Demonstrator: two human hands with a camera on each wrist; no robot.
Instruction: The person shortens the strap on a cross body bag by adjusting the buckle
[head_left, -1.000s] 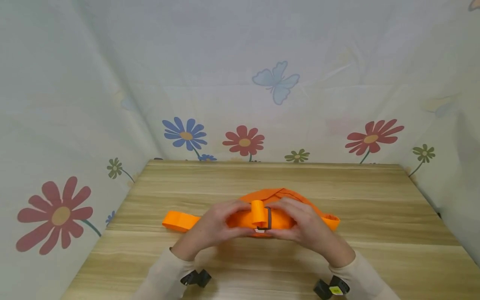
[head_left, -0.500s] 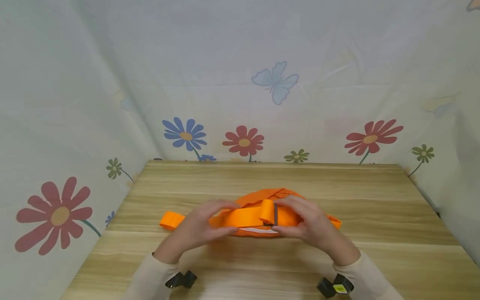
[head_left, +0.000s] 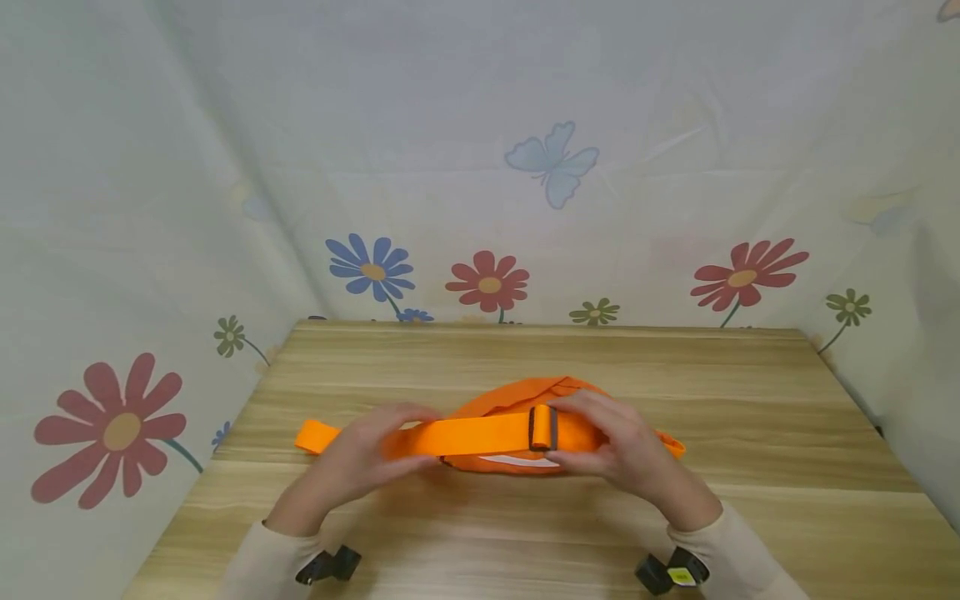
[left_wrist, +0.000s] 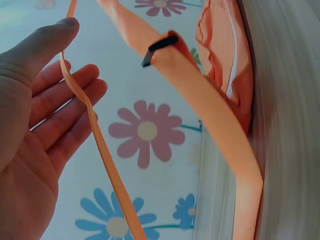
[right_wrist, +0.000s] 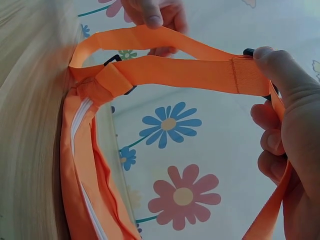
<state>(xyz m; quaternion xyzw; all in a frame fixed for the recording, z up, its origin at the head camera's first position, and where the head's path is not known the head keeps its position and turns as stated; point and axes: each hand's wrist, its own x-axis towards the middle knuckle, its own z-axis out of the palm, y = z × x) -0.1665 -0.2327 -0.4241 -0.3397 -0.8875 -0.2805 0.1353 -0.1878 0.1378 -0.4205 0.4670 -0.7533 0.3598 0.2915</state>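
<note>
An orange waist bag with a white zip lies on the wooden table. Its orange strap is raised in front of it, between my two hands. My left hand pinches the strap by its edges, thumb on the near side and fingers on the far side. At the strap's black slide buckle, my right hand grips with thumb and fingers. A short strap loop sits in this buckle. Another black buckle is seen near the bag's end in the right wrist view.
A folded strap end sticks out left of my left hand. Another strap loop lies at the right. The table meets a pale curtain printed with flowers at its back and sides.
My left hand has slid leftward along the strap, away from the right hand. The raised loop at the slide buckle has shrunk and the strap has straightened. The right hand shifted slightly right.
</note>
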